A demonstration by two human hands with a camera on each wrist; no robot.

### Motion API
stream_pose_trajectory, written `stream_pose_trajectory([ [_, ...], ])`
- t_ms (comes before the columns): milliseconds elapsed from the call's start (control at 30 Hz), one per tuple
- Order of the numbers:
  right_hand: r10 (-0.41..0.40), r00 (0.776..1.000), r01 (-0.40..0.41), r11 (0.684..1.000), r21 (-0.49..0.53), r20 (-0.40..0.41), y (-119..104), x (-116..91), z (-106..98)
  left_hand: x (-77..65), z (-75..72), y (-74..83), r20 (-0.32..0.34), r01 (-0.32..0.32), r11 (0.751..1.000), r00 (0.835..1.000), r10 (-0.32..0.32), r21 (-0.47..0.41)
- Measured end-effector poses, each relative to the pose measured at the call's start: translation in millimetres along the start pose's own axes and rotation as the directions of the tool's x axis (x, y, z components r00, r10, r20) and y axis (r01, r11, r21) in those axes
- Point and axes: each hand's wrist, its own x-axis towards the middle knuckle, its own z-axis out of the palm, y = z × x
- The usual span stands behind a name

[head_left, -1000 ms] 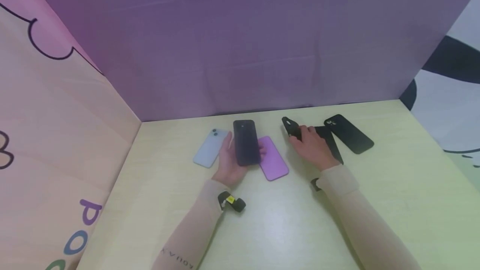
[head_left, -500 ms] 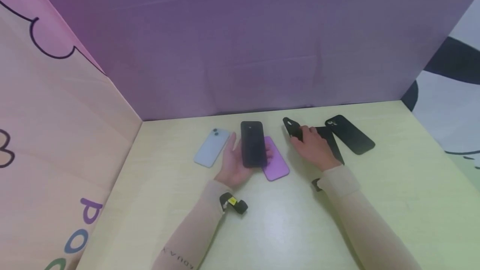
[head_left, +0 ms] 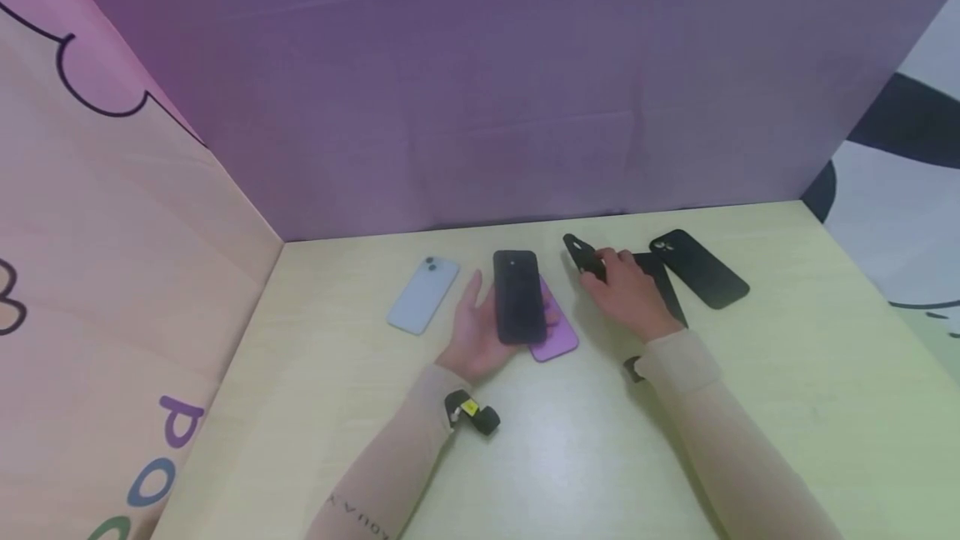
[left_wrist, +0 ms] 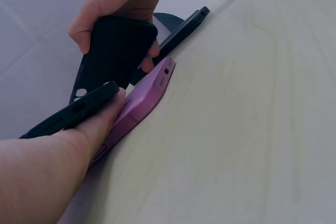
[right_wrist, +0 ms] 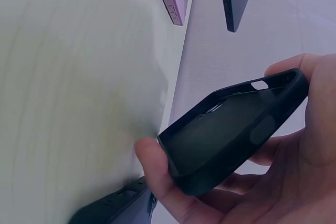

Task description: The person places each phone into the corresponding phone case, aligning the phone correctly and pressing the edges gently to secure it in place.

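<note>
Against a second ago, the left hand [head_left: 480,342] sits further right and lower, its dark phone [head_left: 520,298] partly hiding the purple phone [head_left: 561,342] at mid-frame; palm up, fingers loose beneath, thumb apart; right of centre, the right hand [head_left: 632,297] grips a black case [right_wrist: 220,129].

Forearms [head_left: 395,452] extended, left hand [head_left: 480,338] palm up, thumb [head_left: 473,286] apart, right fingers [right_wrist: 157,171] curled

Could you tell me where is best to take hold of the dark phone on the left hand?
Probably pinch the dark phone by both long edges near its far end, from above: that end is free, while the left hand supports it from below.
</note>
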Motion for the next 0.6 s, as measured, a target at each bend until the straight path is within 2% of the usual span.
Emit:
stream_pose_trajectory([
  [300,-0.019,0.999,0.021,0.999,0.027,-0.042,-5.7,-1.9,-0.8,-0.2,-2.8,-0.9,0.012,-0.003,1.000,1.000,0.003,0.021],
  [600,-0.069,0.994,0.074,0.996,0.056,-0.080,-19.8,-9.2,-6.6,0.9,-5.2,-1.9,0.018,0.005,0.995,1.000,-0.007,0.103],
])
